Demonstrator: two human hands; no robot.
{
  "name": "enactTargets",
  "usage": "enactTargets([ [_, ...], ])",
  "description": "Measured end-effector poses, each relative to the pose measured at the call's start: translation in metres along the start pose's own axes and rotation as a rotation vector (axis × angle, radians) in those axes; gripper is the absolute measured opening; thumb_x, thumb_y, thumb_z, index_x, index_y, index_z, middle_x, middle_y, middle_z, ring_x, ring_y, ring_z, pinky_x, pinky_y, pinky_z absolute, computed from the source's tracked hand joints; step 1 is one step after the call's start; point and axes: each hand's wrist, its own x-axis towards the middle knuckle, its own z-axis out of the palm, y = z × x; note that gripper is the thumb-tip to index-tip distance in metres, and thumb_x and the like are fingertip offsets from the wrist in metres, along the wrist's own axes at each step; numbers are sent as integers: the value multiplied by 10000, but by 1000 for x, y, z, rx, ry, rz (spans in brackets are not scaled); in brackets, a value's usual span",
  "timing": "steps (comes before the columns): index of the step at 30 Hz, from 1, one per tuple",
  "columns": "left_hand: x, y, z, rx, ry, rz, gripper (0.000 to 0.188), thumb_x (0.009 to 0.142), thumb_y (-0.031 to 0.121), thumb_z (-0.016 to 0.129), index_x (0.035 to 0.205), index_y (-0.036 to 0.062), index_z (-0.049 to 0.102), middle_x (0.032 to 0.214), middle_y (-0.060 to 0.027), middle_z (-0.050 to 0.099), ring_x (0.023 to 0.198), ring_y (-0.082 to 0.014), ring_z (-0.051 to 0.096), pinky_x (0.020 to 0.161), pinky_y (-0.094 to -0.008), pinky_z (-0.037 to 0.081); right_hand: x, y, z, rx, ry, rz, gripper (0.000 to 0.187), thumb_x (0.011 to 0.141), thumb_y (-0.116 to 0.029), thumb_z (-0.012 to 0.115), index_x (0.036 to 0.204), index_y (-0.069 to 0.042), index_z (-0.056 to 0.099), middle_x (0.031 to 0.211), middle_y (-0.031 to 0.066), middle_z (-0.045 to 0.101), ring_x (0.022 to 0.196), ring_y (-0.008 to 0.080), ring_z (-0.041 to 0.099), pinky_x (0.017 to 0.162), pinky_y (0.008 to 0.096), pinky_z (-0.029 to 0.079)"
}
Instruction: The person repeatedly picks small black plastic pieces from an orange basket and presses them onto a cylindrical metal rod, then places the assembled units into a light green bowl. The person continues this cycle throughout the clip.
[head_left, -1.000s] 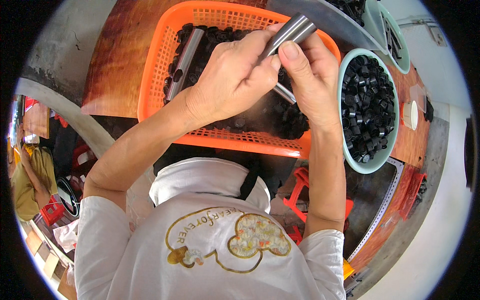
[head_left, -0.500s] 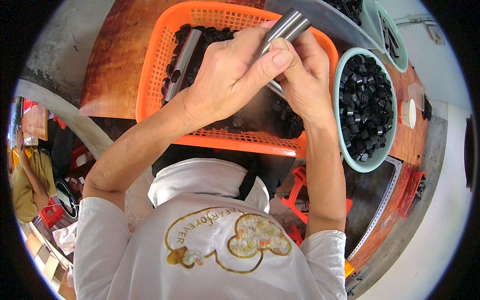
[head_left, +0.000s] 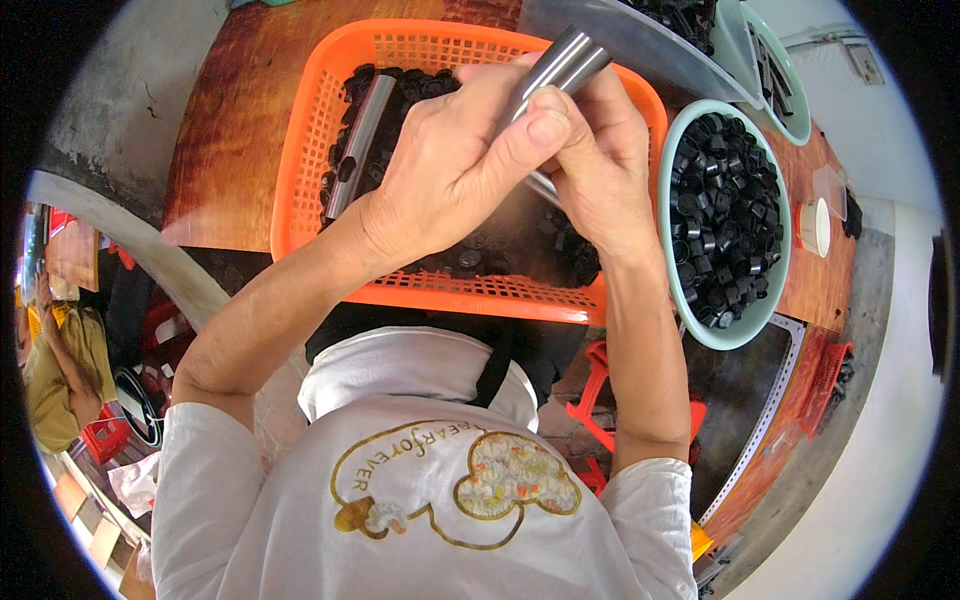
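Both my hands grip one shiny metal tube (head_left: 565, 68) above an orange plastic basket (head_left: 288, 190). My left hand (head_left: 445, 165) wraps it from the left, its thumb lying along the tube. Closed around the other side is my right hand (head_left: 605, 165), with its thumb pressed near the tube's upper part. The tube tilts, upper end to the right; its lower part is hidden by my fingers. In the basket, a second metal tube (head_left: 362, 140) with a dark hole near its lower end leans over small black plastic caps (head_left: 470, 258). Another metal length shows partly below my right hand.
Right of the basket stands a pale green basin (head_left: 668, 235) full of black ring-like parts (head_left: 725, 215). Behind are a clear plastic bin (head_left: 640, 45) and another green basin (head_left: 795, 120). A paper cup (head_left: 815, 228) sits on the wooden table (head_left: 225, 150). Another person (head_left: 70, 370) is at far left.
The view has shifted slightly, so the basket sits a little lower. Both hands keep their grip on the tube, with hardly any other visible change.
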Motion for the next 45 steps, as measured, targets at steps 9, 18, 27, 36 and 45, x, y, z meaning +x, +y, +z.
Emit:
enactTargets([
  [9,7,-5,6,-79,170,-29,436,1068,350,452,1244,-34,559,995,-144,653,929,-222,635,845,-348,504,6,-3,-2,-200,-3,10,360,1026,-230,584,1323,-25,583,1219,42,646,1087,111,606,938,279,512],
  [18,19,-29,-2,222,245,284,368,1038,321,524,1234,13,567,1184,-151,574,1094,-200,536,938,-310,419,4,-2,13,70,143,118,597,991,-418,603,1437,-44,472,1253,146,612,1092,171,630,928,222,509],
  [27,20,-5,-5,-592,103,-381,554,1072,491,356,1206,8,590,1065,-79,604,938,-140,569,810,-288,479,6,-5,-2,25,21,214,456,920,-400,727,1077,-3,566,859,40,625,764,87,592,667,233,493],
  [36,21,-9,-15,-428,142,-336,560,1036,490,375,1179,1,607,848,-34,608,801,-123,562,779,-282,441,4,-12,-1,-141,-102,265,400,946,-344,694,1102,14,610,892,50,658,754,99,619,642,235,474],
  [45,16,-5,-16,-693,105,-293,460,1015,398,440,1210,10,593,873,-29,590,815,-109,546,762,-247,433,0,-4,8,-242,3,176,433,946,-354,688,1103,44,620,869,72,686,725,112,642,605,260,508],
])
